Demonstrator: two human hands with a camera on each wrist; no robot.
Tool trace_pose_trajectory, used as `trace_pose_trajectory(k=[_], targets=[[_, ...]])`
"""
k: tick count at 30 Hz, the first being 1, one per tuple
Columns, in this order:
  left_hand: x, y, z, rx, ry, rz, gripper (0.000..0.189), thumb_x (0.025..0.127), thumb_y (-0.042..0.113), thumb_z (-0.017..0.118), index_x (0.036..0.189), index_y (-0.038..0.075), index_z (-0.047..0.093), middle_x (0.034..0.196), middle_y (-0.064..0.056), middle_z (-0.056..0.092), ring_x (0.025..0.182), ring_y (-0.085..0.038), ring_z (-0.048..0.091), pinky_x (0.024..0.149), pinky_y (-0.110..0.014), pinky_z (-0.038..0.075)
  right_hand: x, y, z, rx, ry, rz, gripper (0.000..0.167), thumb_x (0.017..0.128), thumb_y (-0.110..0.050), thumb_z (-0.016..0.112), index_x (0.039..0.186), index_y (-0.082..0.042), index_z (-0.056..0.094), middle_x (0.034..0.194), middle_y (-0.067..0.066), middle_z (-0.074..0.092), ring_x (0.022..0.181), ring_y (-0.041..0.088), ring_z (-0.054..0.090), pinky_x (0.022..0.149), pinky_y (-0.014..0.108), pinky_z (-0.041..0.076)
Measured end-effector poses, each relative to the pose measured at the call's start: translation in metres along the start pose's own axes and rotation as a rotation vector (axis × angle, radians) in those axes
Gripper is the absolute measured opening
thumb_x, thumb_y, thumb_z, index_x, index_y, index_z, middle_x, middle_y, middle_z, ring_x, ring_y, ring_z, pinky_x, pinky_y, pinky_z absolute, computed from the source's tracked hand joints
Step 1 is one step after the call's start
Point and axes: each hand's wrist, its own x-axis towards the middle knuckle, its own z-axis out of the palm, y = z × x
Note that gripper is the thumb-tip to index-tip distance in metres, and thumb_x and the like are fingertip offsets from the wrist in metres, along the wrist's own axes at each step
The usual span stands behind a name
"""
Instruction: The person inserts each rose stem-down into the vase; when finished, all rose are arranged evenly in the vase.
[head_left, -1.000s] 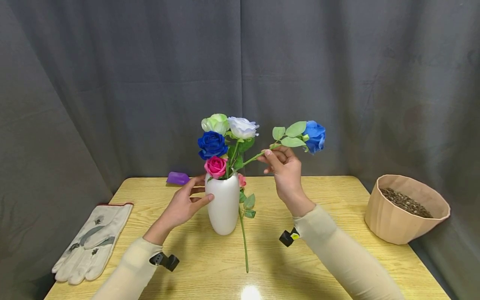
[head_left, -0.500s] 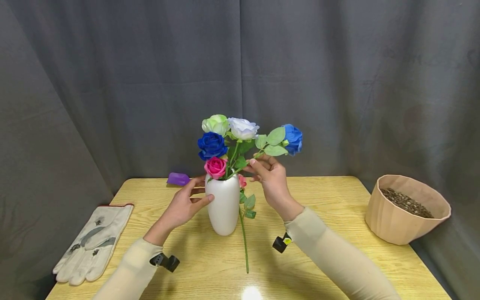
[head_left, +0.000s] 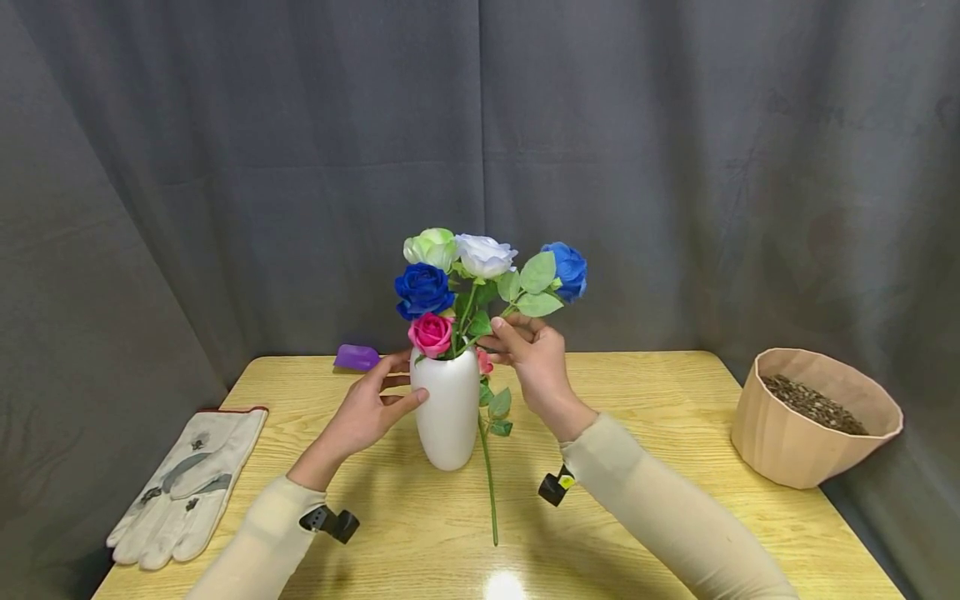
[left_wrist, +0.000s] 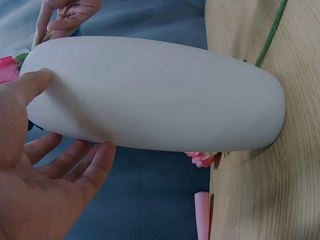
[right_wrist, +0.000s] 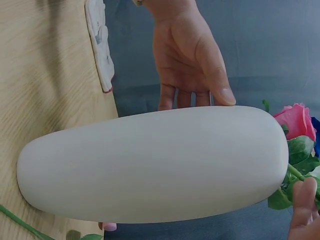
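A white vase stands upright on the wooden table, holding a green-white rose, a pale lilac-white rose, a dark blue rose and a pink rose. My left hand holds the vase's left side near the top, thumb in front and fingers behind. Between right thumb and fingers, my right hand pinches the stem of a lighter blue rose, which slants out rightward. Its lower stem enters the vase mouth. A coral-pink rose lies on the table behind and beside the vase.
White work gloves lie at the table's left edge. A purple scoop rests at the back left, behind my left hand. On the right stands a peach planter with dark soil. Grey curtains hang behind the table.
My right hand has moved left and slightly down with the lighter blue rose, bringing its bloom closer to the other flowers. The left hand and vase have stayed put.
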Motion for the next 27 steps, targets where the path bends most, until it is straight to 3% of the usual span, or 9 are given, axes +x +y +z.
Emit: trace_pose_trajectory(k=[6,12,16,19,22,27], targets=[[-0.001,0.001,0.000,-0.004,0.000,0.006,0.066,0.093,0.038,0.071,0.148,0.016,0.042,0.142,-0.013,0.054,0.127,-0.034,0.058,0.103,-0.053,0.051,0.000,0.000,0.003,-0.085,0.006,-0.012,0.031,0.098,-0.018,0.064,0.124,-0.001,0.057,0.117,0.023,0.070,0.082,0.011,0.075,0.072,0.029,0.061],[0.000,0.001,0.001,-0.008,0.002,0.003,0.065,0.094,0.033,0.071,0.149,0.015,0.041,0.142,-0.015,0.054,0.126,-0.035,0.058,0.102,-0.053,0.052,-0.001,0.004,0.008,-0.158,0.010,-0.029,0.022,0.098,-0.018,0.065,0.115,-0.005,0.063,0.105,0.017,0.073,0.076,0.007,0.071,0.059,0.026,0.054],[-0.005,0.014,-0.001,-0.008,-0.006,-0.013,0.064,0.095,0.027,0.070,0.149,0.010,0.040,0.141,-0.019,0.053,0.125,-0.039,0.059,0.102,-0.054,0.052,-0.003,0.006,0.010,-0.204,0.012,-0.019,0.024,0.096,-0.021,0.067,0.115,-0.007,0.064,0.098,0.009,0.068,0.075,0.008,0.066,0.057,0.024,0.050],[-0.005,0.013,-0.001,0.001,-0.009,-0.008,0.064,0.095,0.030,0.070,0.148,0.010,0.041,0.141,-0.018,0.054,0.123,-0.038,0.060,0.101,-0.054,0.052,-0.004,0.008,0.011,-0.236,0.012,-0.026,0.025,0.095,-0.021,0.068,0.115,-0.007,0.066,0.092,0.003,0.065,0.072,0.010,0.061,0.054,0.023,0.046],[-0.001,0.000,0.000,0.000,-0.002,0.007,0.065,0.094,0.036,0.070,0.148,0.015,0.042,0.140,-0.015,0.055,0.123,-0.035,0.061,0.101,-0.052,0.053,-0.003,0.012,0.013,-0.239,-0.005,-0.035,0.023,0.095,-0.019,0.068,0.113,-0.006,0.066,0.086,0.004,0.065,0.067,0.012,0.058,0.051,0.023,0.043],[0.000,0.000,0.000,-0.006,-0.003,0.006,0.066,0.094,0.037,0.070,0.148,0.015,0.042,0.141,-0.014,0.054,0.124,-0.035,0.060,0.101,-0.052,0.053,-0.001,0.015,0.015,-0.201,-0.023,-0.029,0.024,0.095,-0.018,0.068,0.114,-0.004,0.064,0.084,0.004,0.065,0.062,0.012,0.057,0.050,0.022,0.043]])
